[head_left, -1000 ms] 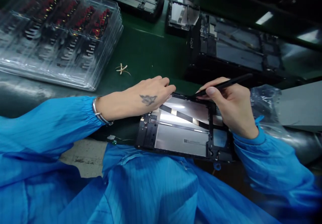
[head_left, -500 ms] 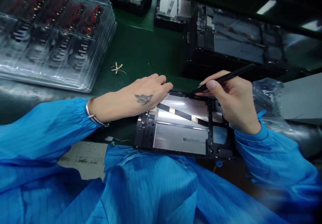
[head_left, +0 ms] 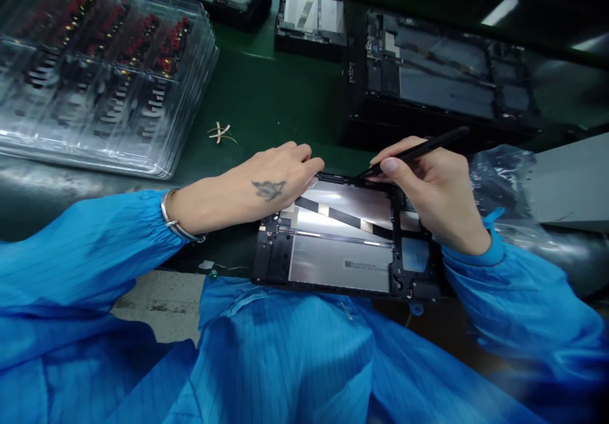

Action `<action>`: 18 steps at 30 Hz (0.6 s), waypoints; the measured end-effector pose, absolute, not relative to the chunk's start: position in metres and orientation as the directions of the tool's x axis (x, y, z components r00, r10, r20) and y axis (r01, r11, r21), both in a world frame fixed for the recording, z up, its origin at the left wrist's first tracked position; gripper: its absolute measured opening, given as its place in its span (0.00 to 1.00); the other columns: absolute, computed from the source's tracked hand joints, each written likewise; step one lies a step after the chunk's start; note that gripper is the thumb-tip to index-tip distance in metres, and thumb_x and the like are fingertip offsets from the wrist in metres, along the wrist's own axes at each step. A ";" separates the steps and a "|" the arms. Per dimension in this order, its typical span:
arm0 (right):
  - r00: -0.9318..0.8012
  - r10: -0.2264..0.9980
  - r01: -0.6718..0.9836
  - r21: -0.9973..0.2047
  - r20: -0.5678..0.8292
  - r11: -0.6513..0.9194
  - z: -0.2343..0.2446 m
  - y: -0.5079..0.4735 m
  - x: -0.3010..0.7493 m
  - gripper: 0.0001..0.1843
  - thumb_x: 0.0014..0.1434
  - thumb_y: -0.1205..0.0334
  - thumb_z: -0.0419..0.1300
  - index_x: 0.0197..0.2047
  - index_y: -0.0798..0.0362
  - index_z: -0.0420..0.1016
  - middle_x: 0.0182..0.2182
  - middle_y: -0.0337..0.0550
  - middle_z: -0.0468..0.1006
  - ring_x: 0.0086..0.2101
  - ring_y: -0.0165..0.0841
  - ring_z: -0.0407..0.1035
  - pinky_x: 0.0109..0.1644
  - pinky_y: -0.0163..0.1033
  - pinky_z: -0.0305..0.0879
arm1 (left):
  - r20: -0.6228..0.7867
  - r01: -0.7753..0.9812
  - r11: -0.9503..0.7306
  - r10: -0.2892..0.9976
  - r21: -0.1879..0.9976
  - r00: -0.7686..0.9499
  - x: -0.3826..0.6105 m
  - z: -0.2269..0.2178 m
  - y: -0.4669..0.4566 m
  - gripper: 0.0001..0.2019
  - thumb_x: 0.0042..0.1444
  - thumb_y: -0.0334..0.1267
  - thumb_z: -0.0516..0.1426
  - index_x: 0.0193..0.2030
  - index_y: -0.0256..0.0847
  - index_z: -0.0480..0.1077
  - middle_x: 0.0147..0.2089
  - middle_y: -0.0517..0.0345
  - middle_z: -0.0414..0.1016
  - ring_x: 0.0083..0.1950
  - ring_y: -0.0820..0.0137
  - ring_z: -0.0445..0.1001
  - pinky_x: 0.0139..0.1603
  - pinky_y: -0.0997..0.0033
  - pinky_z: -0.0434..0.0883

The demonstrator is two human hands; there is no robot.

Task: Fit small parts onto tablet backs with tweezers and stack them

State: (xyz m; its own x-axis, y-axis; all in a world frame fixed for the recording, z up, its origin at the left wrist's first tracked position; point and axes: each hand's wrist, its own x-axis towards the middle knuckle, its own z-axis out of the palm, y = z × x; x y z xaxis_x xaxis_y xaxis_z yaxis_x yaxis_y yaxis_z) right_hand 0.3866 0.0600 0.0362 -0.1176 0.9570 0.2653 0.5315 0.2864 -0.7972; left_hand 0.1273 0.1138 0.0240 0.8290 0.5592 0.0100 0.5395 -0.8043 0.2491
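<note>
An opened tablet [head_left: 333, 268], with a silvery metal back, a dark ribbon cable [head_left: 349, 218] and a black frame, lies tilted at the bench's front edge before me. My left hand [head_left: 280, 179] is closed over its upper left part, fingers curled at the top edge; the fingertips are partly hidden. In my right hand [head_left: 435, 186] is a slim black pen-shaped tool [head_left: 432, 145], held like a pen. Its pointed tip meets the tablet's upper edge, right of centre. Whether the tip touches a small part there, I cannot tell.
Stacked clear plastic trays [head_left: 109, 87] with red and black parts stand at left. Behind are more opened tablets on black blocks, one at right [head_left: 442, 75], one in the middle [head_left: 311, 14]. Thin strips [head_left: 219, 133] lie on the green bench. A clear plastic bag [head_left: 502, 179] sits at right.
My right hand and the tool have shifted slightly left along the tablet's upper edge. My left hand and the tablet stay nearly in place; the view has moved a little.
</note>
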 end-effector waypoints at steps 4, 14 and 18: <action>-0.037 0.965 0.470 -0.848 0.258 0.245 0.032 0.062 0.390 0.11 0.67 0.50 0.66 0.39 0.49 0.81 0.35 0.39 0.78 0.36 0.33 0.79 0.43 0.39 0.83 | -0.012 0.539 -0.804 0.554 0.250 0.832 0.127 0.028 0.110 0.13 0.74 0.37 0.45 0.52 0.38 0.69 0.46 0.49 0.69 0.43 0.62 0.69 0.40 0.63 0.65; 0.036 0.982 0.348 -0.923 0.188 0.164 0.011 0.064 0.418 0.13 0.62 0.49 0.70 0.39 0.50 0.83 0.38 0.45 0.81 0.35 0.38 0.82 0.40 0.33 0.83 | 0.012 0.728 -0.684 0.728 -0.055 0.685 0.134 0.069 0.182 0.19 0.75 0.42 0.45 0.57 0.34 0.71 0.54 0.43 0.73 0.48 0.60 0.74 0.47 0.62 0.68; 0.119 0.967 0.311 -0.933 0.225 0.179 0.010 0.060 0.413 0.15 0.62 0.46 0.69 0.40 0.49 0.83 0.36 0.44 0.81 0.34 0.37 0.82 0.40 0.35 0.83 | 0.115 0.860 -0.476 0.858 -0.184 0.500 0.138 0.093 0.284 0.19 0.75 0.41 0.47 0.61 0.30 0.70 0.57 0.44 0.74 0.55 0.63 0.71 0.54 0.64 0.70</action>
